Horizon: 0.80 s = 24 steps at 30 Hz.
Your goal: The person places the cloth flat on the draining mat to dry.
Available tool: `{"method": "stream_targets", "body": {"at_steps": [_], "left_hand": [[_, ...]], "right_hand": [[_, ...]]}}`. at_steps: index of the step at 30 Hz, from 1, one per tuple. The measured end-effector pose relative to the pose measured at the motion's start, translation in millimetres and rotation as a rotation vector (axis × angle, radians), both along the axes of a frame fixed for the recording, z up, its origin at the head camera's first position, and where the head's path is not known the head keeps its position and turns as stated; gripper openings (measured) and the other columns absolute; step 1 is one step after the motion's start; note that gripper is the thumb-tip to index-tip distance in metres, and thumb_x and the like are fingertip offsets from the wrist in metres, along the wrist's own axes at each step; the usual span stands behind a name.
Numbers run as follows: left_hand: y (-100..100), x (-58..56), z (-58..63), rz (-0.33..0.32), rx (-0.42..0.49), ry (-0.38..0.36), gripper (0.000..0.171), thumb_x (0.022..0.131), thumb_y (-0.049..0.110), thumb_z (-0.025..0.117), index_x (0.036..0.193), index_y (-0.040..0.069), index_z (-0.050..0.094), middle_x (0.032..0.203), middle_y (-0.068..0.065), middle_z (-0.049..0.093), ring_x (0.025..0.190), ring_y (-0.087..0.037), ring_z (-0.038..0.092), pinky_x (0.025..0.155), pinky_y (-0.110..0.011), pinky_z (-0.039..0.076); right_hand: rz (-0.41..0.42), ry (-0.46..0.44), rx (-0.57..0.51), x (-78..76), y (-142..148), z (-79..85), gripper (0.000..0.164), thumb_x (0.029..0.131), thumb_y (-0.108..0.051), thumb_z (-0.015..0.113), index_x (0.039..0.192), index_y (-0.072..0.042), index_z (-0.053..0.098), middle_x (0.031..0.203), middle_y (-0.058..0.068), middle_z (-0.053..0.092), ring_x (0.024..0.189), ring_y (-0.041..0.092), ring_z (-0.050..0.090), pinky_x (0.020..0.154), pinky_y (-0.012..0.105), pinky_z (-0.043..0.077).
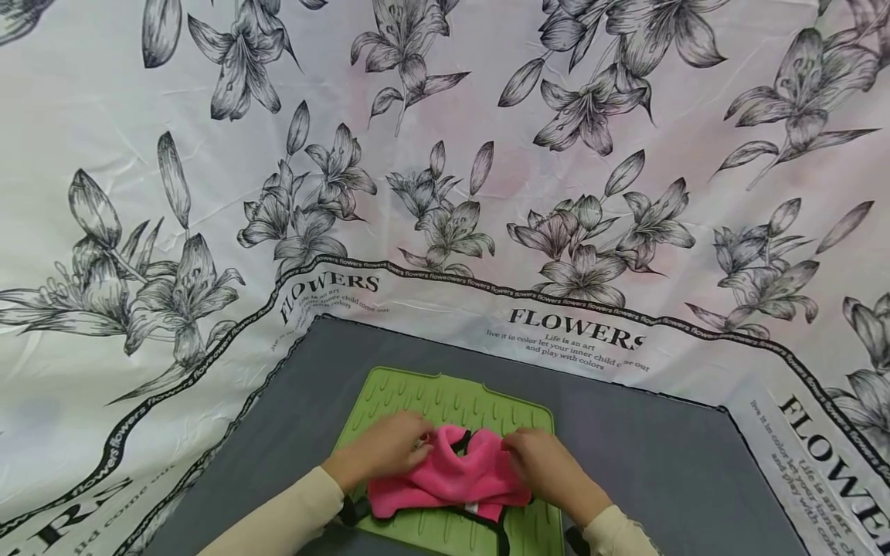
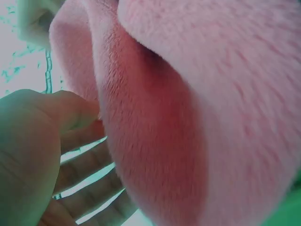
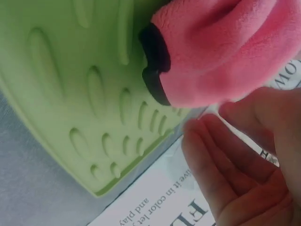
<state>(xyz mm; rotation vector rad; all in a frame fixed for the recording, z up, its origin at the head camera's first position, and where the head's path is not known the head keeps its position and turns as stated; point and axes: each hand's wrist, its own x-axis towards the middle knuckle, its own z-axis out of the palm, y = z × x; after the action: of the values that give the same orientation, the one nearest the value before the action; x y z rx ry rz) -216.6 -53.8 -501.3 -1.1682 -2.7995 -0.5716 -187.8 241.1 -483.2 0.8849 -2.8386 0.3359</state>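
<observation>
A small pink fleece garment (image 1: 466,475) with black edging and a small white label is held up over a green ridged mat (image 1: 410,394). At its upper left edge my left hand (image 1: 385,446) pinches the cloth. The thumb side of my right hand (image 1: 551,469) grips the opposite upper edge. Close up in the left wrist view, the soft pink cloth (image 2: 150,122) hangs in folds beside the thumb. In the right wrist view, thumb and fingertips meet at the cloth's lower edge, near a black trim piece (image 3: 155,63). Exactly what kind of garment it is, I cannot tell.
Beneath the mat lies a dark grey tabletop (image 1: 660,463). A white sheet (image 1: 445,100) printed with black flowers and lettering surrounds the table at the back and sides. Black straps (image 1: 354,511) lie at the garment's lower left, over the mat's edge.
</observation>
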Motion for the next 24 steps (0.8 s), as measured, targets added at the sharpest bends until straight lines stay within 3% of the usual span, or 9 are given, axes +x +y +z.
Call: {"method": "stream_targets", "body": {"at_steps": [5, 7, 9, 11, 14, 21, 24], "left_hand": [[10, -0.2, -5.7, 0.039, -0.024, 0.027, 0.04, 0.096, 0.028, 0.066, 0.133, 0.013, 0.063, 0.121, -0.001, 0.069, 0.109, -0.016, 0.066, 0.088, -0.035, 0.057], [12, -0.4, -8.0, 0.021, -0.026, 0.039, 0.045, 0.097, 0.027, 0.065, 0.139, 0.013, 0.059, 0.13, -0.002, 0.066, 0.118, -0.018, 0.063, 0.095, -0.037, 0.055], [14, -0.7, -9.7, -0.018, -0.025, 0.054, 0.045, 0.097, 0.026, 0.065, 0.14, 0.015, 0.059, 0.131, 0.0, 0.065, 0.119, -0.017, 0.063, 0.098, -0.036, 0.054], [15, -1.1, -11.1, -0.06, -0.018, 0.06, 0.041, 0.098, 0.024, 0.064, 0.138, 0.018, 0.062, 0.13, 0.003, 0.066, 0.117, -0.014, 0.063, 0.097, -0.033, 0.054], [14, -1.8, -12.7, -0.103, -0.006, 0.059, 0.033, 0.097, 0.02, 0.065, 0.13, 0.02, 0.069, 0.12, 0.006, 0.068, 0.108, -0.01, 0.065, 0.09, -0.029, 0.055], [7, -5.3, -15.7, -0.121, 0.018, 0.033, 0.025, 0.091, 0.011, 0.068, 0.113, 0.019, 0.076, 0.103, 0.008, 0.071, 0.095, -0.003, 0.065, 0.08, -0.019, 0.053], [5, -6.4, -14.9, -0.133, 0.036, 0.042, 0.023, 0.089, 0.007, 0.069, 0.108, 0.019, 0.077, 0.099, 0.008, 0.071, 0.092, -0.002, 0.064, 0.078, -0.018, 0.053]], "right_hand": [[0.019, 0.064, -0.055, -5.8, -12, -10.0, 0.02, 0.094, -0.008, 0.068, 0.113, -0.008, 0.074, 0.105, 0.005, 0.073, 0.097, 0.021, 0.07, 0.081, 0.038, 0.059], [0.052, 0.088, -0.076, -7.2, -15, -13.2, 0.022, 0.093, -0.005, 0.068, 0.114, -0.006, 0.073, 0.109, 0.007, 0.073, 0.102, 0.023, 0.07, 0.085, 0.04, 0.058], [0.088, 0.107, -0.087, -8.5, -18, -16.5, 0.013, 0.092, -0.002, 0.068, 0.102, -0.006, 0.074, 0.101, 0.004, 0.072, 0.095, 0.021, 0.07, 0.082, 0.038, 0.058], [0.107, 0.108, -0.079, -9.0, -18, -20.0, 0.011, 0.091, -0.001, 0.067, 0.086, -0.009, 0.071, 0.085, -0.002, 0.068, 0.081, 0.014, 0.067, 0.072, 0.031, 0.057], [0.117, 0.073, -0.052, -8.0, -17, -25.0, 0.026, 0.088, 0.0, 0.067, 0.07, -0.018, 0.06, 0.067, -0.011, 0.054, 0.063, 0.005, 0.054, 0.058, 0.022, 0.047], [0.1, -0.029, -0.067, -5.4, -18, -29.1, 0.023, 0.088, 0.0, 0.067, 0.088, -0.022, 0.073, 0.074, -0.012, 0.066, 0.068, 0.001, 0.057, 0.061, 0.02, 0.049], [0.079, 0.002, -0.026, -5.8, -21, -28.6, 0.021, 0.087, -0.002, 0.068, 0.08, -0.022, 0.069, 0.067, -0.011, 0.06, 0.063, 0.003, 0.054, 0.056, 0.023, 0.047]]}}
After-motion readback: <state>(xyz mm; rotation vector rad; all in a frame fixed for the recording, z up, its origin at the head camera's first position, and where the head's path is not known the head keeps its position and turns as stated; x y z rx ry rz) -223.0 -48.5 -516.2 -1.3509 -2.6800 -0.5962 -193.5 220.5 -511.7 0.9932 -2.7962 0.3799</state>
